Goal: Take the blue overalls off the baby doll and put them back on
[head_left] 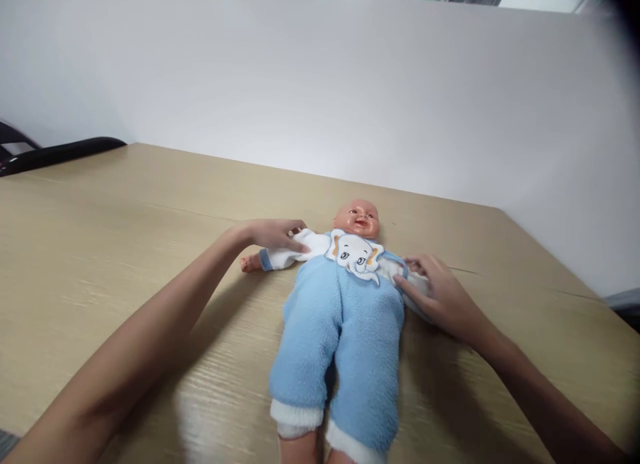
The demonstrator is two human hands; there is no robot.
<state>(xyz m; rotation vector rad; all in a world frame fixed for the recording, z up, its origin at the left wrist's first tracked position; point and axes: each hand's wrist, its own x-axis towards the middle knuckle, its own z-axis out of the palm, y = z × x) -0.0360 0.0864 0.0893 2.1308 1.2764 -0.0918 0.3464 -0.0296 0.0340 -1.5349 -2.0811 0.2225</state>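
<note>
A baby doll (320, 324) lies on its back, its bald head pointing away from me and its feet towards me. It wears light blue fleece overalls with white cuffs and a white elephant patch (354, 253) on the chest. My left hand (275, 233) holds the white sleeve (317, 243) at the left of the picture, thumb on the near side and fingers on the far side. Around the opposite sleeve (390, 269) my right hand (445, 297) is closed, covering most of the doll's forearm. The feet are cut off by the lower picture edge.
The doll rests on a wide light wood table (150, 251) with thin seams in its top. A white partition (310, 84) rises along the far edge. At the far left is a black curved object (65, 154), perhaps part of a chair.
</note>
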